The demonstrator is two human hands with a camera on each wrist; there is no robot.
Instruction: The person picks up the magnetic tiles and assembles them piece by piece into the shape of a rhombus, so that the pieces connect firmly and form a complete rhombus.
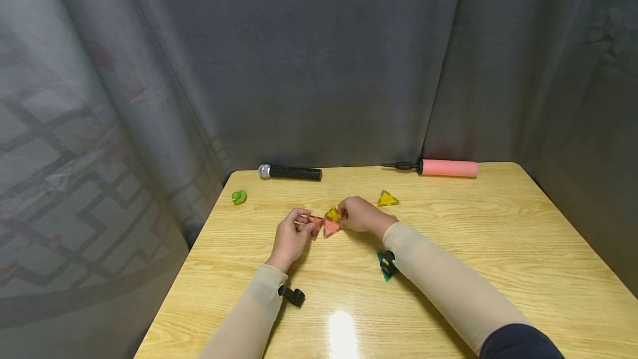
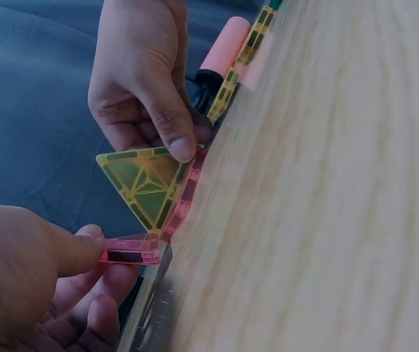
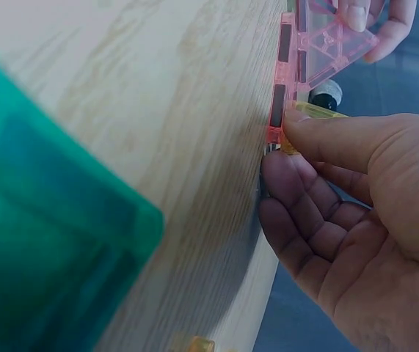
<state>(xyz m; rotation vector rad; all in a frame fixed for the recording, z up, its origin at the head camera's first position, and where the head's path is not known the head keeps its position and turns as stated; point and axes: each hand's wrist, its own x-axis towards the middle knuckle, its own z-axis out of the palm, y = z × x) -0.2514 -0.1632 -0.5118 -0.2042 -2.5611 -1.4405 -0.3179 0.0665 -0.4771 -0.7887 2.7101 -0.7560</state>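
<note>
My left hand (image 1: 290, 238) pinches a translucent red-pink triangular magnetic tile (image 1: 316, 225) between thumb and fingers. Beside it, a second pink triangular tile (image 1: 330, 228) lies on the wooden table. A yellow triangular tile (image 2: 141, 183) stands tilted up from the second tile's edge, as the left wrist view shows. At the yellow tile's corner, my right hand (image 1: 362, 215) pinches it, with the thumb right by the pink tile's end. The held pink tile meets the other two near their shared corner.
Another yellow triangular tile (image 1: 387, 199) lies beyond my right hand. A green tile (image 1: 386, 273) lies partly under my right wrist. Along the back edge are a black microphone (image 1: 294, 173) and a pink hand pump (image 1: 448, 168); a small green toy (image 1: 239, 197) sits at left.
</note>
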